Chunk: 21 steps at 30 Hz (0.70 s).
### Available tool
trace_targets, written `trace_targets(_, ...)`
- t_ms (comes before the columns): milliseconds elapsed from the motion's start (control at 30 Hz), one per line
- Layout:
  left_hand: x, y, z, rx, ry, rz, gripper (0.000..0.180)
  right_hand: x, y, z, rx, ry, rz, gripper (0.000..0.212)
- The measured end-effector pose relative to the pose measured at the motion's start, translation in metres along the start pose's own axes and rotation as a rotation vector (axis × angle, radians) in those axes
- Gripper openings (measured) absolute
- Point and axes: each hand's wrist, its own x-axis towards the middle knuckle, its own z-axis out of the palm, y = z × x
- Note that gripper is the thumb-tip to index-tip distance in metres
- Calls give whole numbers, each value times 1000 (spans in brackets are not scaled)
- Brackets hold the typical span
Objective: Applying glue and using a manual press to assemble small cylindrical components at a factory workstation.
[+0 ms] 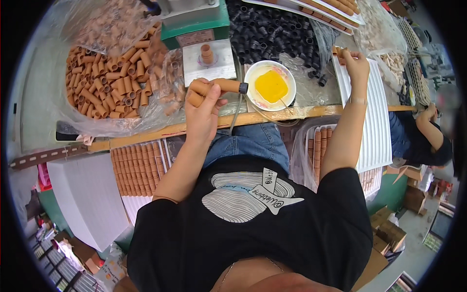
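Note:
My left hand (202,114) is closed around brown tubes. One of them, a long brown tube (226,85), lies sideways with a black ring (243,88) at its right end, and another short brown tube (195,99) sticks out below it. That ringed end reaches the rim of a white bowl (249,72) with a yellow pad (271,86) inside. Out to the right, my right hand (358,65) has its fingers on a brown tube (341,60) at the far end of a white ridged tray (370,107). The fingertips partly hide that tube.
A green press (194,35) stands ahead, a brown piece (206,54) upright on its metal plate (189,73). Loose brown tubes (109,82) are heaped left; black rings (277,36) lie beyond the bowl. Filled trays (138,168) sit below the wooden table edge (165,130). Another person (421,138) is at far right.

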Motion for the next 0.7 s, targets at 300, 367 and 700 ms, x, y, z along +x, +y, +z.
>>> trace_targets(300,0,4,-5,6,12,135,20,-211,-136,60,1077,-778,51,23)
trace_targets(367,-2,8,-8,26,21,176,20,-215,-135,68,1058,-777,10,24)
trace_targets(700,7,32,-12,645,-217,401,31,-198,-149,83,342,-774,-683,27)
